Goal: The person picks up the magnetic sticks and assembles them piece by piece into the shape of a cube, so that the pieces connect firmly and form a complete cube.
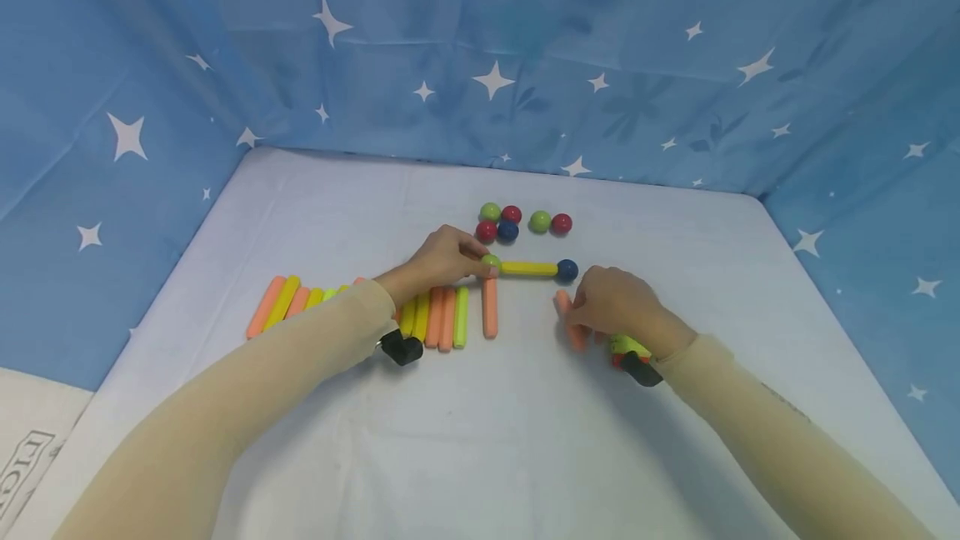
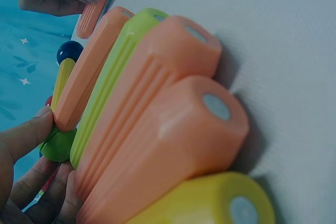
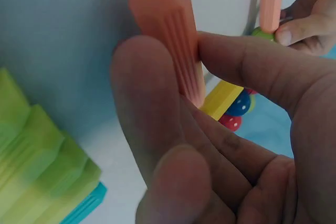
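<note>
A yellow magnetic stick (image 1: pixel 529 269) lies crosswise between a green ball (image 1: pixel 491 260) and a dark blue ball (image 1: pixel 567 271). From the green ball an orange stick (image 1: pixel 490 307) runs toward the near side. My left hand (image 1: pixel 442 258) pinches the green ball, thumb against it in the left wrist view. Below the blue ball, my right hand (image 1: pixel 618 302) holds another orange stick (image 3: pixel 176 40) between thumb and fingers, tilted and apart from that ball. Part of this stick is hidden by the fingers.
Several orange, yellow and green sticks (image 1: pixel 461 319) lie in a row under and beside the left forearm. Red, green and blue balls (image 1: pixel 508 231) sit farther back. Green sticks (image 3: pixel 47 156) lie beside the right hand. Blue star-patterned cloth (image 1: pixel 450 48) borders the white table.
</note>
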### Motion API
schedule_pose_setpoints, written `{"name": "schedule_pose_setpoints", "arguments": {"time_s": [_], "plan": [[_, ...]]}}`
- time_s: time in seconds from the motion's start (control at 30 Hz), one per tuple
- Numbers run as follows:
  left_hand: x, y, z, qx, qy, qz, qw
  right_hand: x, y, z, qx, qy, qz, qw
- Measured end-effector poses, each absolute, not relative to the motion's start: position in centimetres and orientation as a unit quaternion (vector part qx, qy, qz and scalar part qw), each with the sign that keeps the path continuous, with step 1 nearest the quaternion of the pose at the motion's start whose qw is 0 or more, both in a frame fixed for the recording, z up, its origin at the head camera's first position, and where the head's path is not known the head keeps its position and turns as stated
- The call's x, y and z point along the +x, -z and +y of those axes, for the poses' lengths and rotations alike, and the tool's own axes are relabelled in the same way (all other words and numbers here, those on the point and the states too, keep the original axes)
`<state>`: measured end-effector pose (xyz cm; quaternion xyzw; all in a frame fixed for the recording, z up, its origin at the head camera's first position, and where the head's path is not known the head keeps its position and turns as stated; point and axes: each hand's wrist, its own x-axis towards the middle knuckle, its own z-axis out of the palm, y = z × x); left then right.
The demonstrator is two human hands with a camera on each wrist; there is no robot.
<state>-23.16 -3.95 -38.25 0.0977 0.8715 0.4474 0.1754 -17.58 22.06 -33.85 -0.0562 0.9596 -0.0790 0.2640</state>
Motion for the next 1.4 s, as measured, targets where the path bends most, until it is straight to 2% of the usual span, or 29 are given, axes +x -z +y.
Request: {"name": "schedule_pose_setpoints", "arguments": {"time_s": [0.33, 0.63, 0.73, 0.93, 1.0, 1.2, 1.4], "plan": [[-23.2, 38.3, -3.8, 0.097, -0.446, 0.872, 0.175, -18.3, 33.8, 23.5, -0.033, 0.103, 0.964, 0.245], [-23.1, 38.1, -3.9, 0.099, -0.443, 0.873, 0.178, -19.5, 32.9, 23.8, -0.030, 0.106, 0.956, 0.271], [-23.1, 38.1, -3.9, 0.097, -0.443, 0.874, 0.177, -20.8, 31.9, 23.8, -0.035, 0.099, 0.964, 0.243], [-23.0, 38.4, -3.9, 0.094, -0.450, 0.870, 0.177, -24.1, 31.9, 24.0, -0.086, 0.097, 0.982, 0.136], [-23.0, 38.5, -3.9, 0.096, -0.452, 0.869, 0.179, -25.2, 32.5, 23.9, -0.099, 0.092, 0.982, 0.129], [-23.0, 38.6, -4.0, 0.099, -0.453, 0.868, 0.175, -27.4, 33.8, 23.3, -0.119, 0.074, 0.978, 0.153], [-23.2, 38.6, -4.1, 0.104, -0.452, 0.870, 0.168, -27.7, 34.8, 22.9, -0.107, 0.074, 0.984, 0.118]]}}
